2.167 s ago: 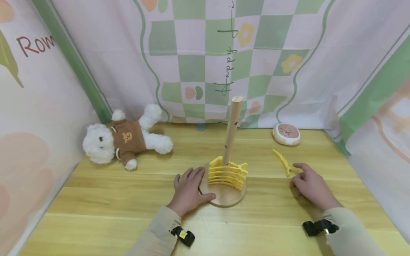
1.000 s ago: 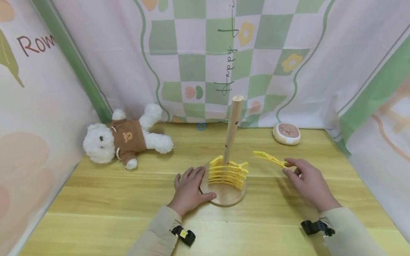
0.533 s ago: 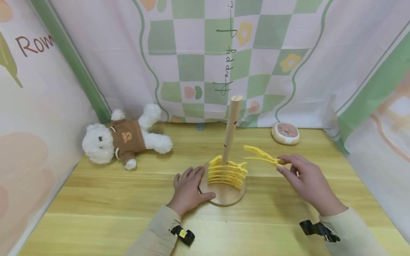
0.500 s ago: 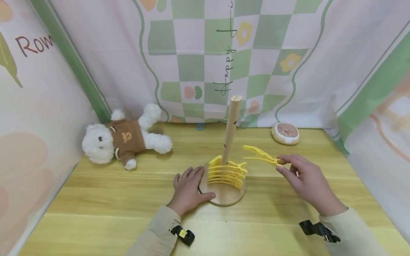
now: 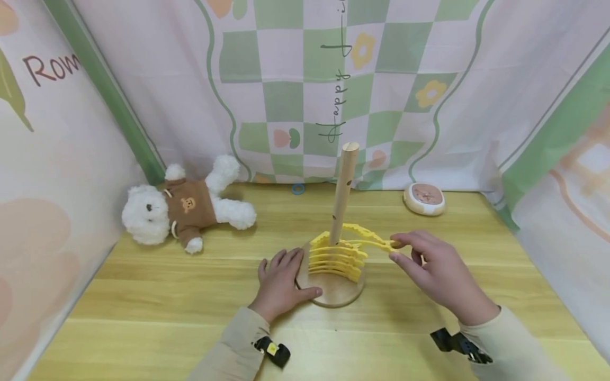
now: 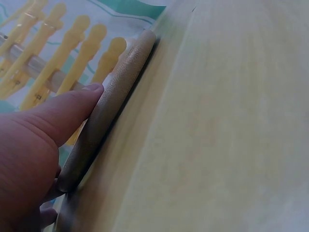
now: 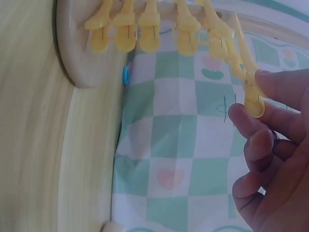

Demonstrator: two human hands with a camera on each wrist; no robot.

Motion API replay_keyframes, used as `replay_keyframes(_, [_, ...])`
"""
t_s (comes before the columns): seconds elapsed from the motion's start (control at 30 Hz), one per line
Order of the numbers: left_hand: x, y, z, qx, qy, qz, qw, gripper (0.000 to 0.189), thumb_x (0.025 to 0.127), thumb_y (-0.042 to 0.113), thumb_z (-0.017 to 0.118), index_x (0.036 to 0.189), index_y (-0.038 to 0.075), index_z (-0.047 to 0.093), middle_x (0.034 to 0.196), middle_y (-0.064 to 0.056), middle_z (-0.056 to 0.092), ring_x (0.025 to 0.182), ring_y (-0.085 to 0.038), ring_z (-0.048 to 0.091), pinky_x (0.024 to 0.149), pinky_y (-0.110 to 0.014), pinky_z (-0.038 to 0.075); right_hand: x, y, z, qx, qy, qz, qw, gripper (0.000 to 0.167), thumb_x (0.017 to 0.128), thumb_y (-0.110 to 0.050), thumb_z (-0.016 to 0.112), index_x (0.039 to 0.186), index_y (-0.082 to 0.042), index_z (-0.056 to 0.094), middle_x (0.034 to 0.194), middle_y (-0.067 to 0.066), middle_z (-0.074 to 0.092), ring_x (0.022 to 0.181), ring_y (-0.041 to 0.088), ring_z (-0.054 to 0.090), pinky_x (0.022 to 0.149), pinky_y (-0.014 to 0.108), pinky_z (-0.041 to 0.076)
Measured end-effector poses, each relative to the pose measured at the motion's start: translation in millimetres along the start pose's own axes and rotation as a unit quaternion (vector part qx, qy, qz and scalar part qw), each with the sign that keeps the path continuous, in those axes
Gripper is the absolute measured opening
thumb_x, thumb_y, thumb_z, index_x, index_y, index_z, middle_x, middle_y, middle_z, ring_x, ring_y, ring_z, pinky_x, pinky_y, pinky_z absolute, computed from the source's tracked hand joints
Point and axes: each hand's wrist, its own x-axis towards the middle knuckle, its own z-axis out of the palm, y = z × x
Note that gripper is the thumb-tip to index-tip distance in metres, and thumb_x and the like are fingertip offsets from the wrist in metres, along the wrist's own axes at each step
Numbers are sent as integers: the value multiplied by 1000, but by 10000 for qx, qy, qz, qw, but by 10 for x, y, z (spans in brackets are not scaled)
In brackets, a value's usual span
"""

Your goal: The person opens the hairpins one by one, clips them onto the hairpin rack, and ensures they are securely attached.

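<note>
A wooden post [image 5: 344, 185] stands upright on a round wooden base [image 5: 333, 293]. Several yellow hair clips [image 5: 333, 262] are stacked around the lower post, one above another. My left hand [image 5: 281, 288] holds the base at its left rim; in the left wrist view the thumb [image 6: 72, 108] presses on the base's upper face. Between thumb and fingers, my right hand [image 5: 436, 270] pinches the tail end of another yellow hair clip [image 7: 248, 79]. That clip's two arms are spread apart, their tips reaching the post just above the stack. Whether they touch it I cannot tell.
A white plush toy [image 5: 190, 203] in a brown top lies at the left of the wooden table [image 5: 190, 296]. Toward the back sit a small blue ring [image 5: 297, 189] and a white-and-pink rounded device [image 5: 424, 199]. Printed curtains hang behind and at both sides.
My right hand has picked the loose yellow hair clip up off the table, spread its arms and carried it left to the post. My left hand stays on the base.
</note>
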Motion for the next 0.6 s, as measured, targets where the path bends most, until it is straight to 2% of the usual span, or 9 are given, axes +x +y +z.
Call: replay_keyframes(0.6, [0, 36, -29, 9, -78, -51, 10000, 99, 81, 68, 69, 157, 13, 36, 160, -4, 36, 148, -37, 24, 111, -72, 10, 107, -109, 132, 280, -103, -98, 9995, 31, 84, -7, 80, 114, -8, 73, 91, -7, 63, 65, 1, 44, 51, 20, 38])
